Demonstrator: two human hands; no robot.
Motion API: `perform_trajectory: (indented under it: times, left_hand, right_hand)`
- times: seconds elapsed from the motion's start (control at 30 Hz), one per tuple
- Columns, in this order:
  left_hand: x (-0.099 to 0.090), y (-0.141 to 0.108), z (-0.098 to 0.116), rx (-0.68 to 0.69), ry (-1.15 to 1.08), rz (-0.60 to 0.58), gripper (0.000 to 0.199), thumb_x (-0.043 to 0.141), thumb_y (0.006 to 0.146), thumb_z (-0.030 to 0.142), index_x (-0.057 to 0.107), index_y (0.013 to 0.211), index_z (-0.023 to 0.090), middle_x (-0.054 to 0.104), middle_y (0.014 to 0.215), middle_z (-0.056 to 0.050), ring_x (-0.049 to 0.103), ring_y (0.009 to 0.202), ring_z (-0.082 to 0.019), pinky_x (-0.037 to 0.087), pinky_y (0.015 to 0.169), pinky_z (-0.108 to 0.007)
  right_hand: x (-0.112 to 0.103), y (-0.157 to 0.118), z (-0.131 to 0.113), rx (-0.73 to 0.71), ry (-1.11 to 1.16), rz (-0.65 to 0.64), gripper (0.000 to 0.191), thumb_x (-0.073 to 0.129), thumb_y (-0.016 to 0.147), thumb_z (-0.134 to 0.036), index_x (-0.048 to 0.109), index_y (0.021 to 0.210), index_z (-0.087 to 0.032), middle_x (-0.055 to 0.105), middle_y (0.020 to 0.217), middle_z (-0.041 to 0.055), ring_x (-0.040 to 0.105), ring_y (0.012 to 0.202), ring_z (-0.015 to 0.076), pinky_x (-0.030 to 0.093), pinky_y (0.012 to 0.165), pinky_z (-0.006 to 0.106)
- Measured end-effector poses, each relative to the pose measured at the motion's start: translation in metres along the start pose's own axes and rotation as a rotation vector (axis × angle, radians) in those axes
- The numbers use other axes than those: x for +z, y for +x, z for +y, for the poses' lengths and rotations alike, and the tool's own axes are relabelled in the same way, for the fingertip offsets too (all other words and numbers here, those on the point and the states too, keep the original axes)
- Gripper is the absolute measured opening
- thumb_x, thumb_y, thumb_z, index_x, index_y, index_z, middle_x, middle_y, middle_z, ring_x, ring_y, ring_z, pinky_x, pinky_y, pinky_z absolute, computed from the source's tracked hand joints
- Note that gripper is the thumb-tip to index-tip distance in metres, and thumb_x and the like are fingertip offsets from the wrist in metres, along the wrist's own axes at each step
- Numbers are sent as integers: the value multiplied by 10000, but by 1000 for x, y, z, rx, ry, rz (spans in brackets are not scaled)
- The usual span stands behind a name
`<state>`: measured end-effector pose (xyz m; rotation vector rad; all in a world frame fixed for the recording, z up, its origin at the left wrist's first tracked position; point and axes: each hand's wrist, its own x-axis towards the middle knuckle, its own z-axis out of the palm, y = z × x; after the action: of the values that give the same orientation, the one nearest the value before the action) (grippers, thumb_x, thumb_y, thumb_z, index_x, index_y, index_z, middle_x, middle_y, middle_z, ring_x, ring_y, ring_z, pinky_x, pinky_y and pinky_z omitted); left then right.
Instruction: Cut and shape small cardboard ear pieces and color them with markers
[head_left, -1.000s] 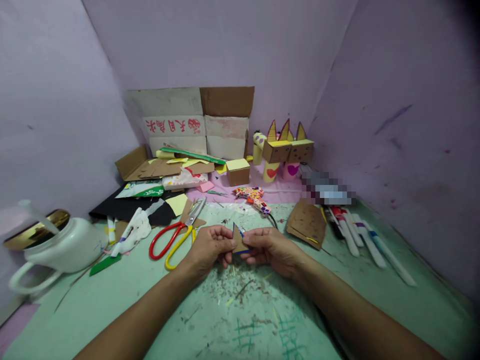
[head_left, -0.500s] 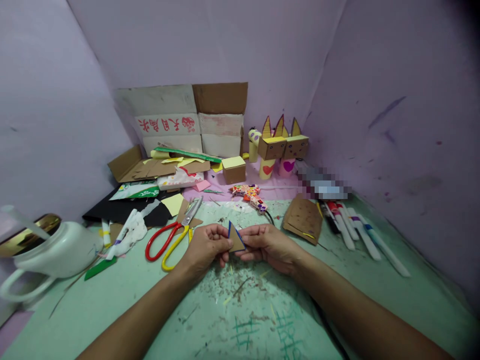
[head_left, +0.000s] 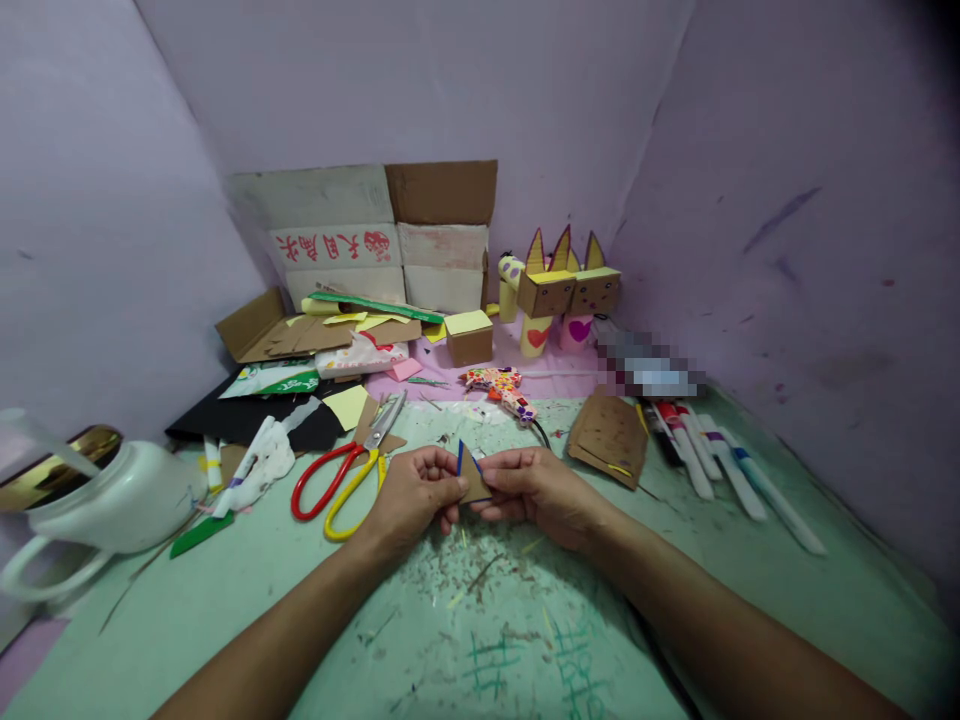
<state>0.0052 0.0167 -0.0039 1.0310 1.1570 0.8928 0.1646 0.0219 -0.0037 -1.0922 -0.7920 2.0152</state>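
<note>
1. A cardboard triangle (head_left: 475, 484) with blue edging sits just below the middle of the frame, one corner pointing up, its sides partly covered by the fingers.
2. The left hand (head_left: 409, 492) pinches the triangle's left side between thumb and fingers; the right hand (head_left: 541, 492) grasps its right edge in the same way.
3. Under the hands, the green tabletop (head_left: 337, 640) is littered with crumbs and thin scraps, with green pen marks at lower centre.
4. Scissors (head_left: 348, 457) with one red and one yellow handle lie just left of the left hand, which hides part of the yellow loop; the blades point up and right.
5. A patterned glue gun (head_left: 491, 379) lies above the hands in the frame, its dark cord dropping out of sight behind the right hand.
6. Right of the right hand lies a brown cardboard piece (head_left: 609, 440); further right, markers (head_left: 739, 468) crowd together below a pixelated patch.
7. At upper centre stands a small box (head_left: 469, 347) with a yellow top; to its right are two eared cardboard figures (head_left: 546, 295) (head_left: 596, 292) with hearts on their bodies.
8. Upper left holds an opened carton (head_left: 337, 200), scraps and packets; a white pot (head_left: 124, 500) fills the left edge.
</note>
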Motion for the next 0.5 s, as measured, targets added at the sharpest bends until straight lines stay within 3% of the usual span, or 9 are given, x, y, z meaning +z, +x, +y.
perform_trajectory:
  times: [0.2, 0.5]
  left_hand:
    - [1, -1, -3, -6, -43, -14, 261, 728, 555, 257, 526, 680, 147, 530, 378, 37, 430, 291, -72, 357, 282, -153]
    - [-1, 1, -1, -91, -227, -114, 252, 700, 615, 329, 566, 623, 117, 577, 515, 2, 483, 339, -68, 385, 286, -155]
  right_hand:
    - [5, 1, 2, -40, -30, 84, 118, 659, 600, -6, 614, 653, -101, 666, 531, 35, 646, 461, 134, 533, 443, 191]
    - [2, 2, -2, 57, 40, 118, 121, 556, 656, -10, 593, 611, -116, 645, 505, 19, 631, 447, 107, 511, 395, 149]
